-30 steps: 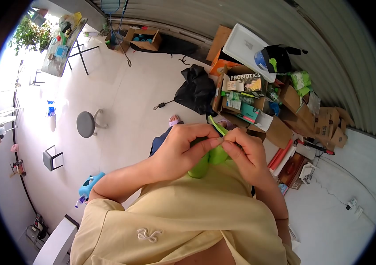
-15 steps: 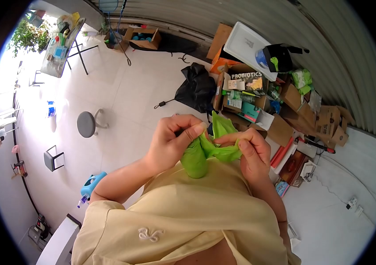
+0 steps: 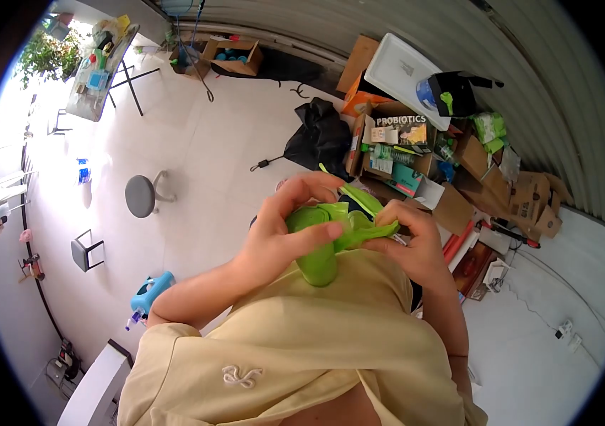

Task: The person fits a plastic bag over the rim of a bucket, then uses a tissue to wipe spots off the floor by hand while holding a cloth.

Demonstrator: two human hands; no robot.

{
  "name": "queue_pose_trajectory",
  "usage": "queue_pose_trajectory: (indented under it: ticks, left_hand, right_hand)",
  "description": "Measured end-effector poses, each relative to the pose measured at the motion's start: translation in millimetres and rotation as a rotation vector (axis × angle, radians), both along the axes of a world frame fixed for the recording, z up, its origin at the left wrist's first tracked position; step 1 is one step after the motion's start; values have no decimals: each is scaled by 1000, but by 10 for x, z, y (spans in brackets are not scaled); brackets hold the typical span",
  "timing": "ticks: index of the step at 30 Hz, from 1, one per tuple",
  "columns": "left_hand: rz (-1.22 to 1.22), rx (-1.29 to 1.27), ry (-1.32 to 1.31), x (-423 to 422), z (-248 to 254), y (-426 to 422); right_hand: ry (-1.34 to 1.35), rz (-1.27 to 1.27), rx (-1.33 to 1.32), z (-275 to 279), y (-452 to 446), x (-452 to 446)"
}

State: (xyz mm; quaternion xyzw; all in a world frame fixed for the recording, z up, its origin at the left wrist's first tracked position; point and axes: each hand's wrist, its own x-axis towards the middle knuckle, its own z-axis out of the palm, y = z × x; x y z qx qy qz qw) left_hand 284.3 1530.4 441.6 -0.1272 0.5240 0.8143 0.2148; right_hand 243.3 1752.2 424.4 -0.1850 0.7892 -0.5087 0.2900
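A roll of bright green plastic bags point(image 3: 318, 266) is held in front of my chest, its lower end hanging below my fingers. My left hand point(image 3: 277, 231) is wrapped round the upper part of the roll, thumb across the front and fingers behind. From the roll, a loose green sheet of thin plastic point(image 3: 363, 236) stretches to the right, bunched and creased. My right hand point(image 3: 414, 233) pinches the edge of that sheet between thumb and fingers. Part of the roll is hidden behind my left thumb.
Open cardboard boxes point(image 3: 451, 202) full of packages stand ahead to the right, beneath a white tray point(image 3: 405, 71). A black bag point(image 3: 320, 138) lies on the floor. Leftward are a grey stool point(image 3: 139, 197), a blue container point(image 3: 153, 292) and a cluttered folding table point(image 3: 89, 106).
My left hand has shifted from pinching the plastic at the top to wrapping round the roll. The sheet is spread more openly, and my right hand has moved slightly right.
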Motion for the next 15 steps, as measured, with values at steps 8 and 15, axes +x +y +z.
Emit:
queue_pose_trajectory:
  ticks: [8,15]
  left_hand:
    - [-125,447,-354,105,-143,-69]
    - [123,-43,-21,-79,-207,58]
  right_hand:
    - [49,-26,-46,180,16,-61]
    - [9,-173,15,149,-114,-67]
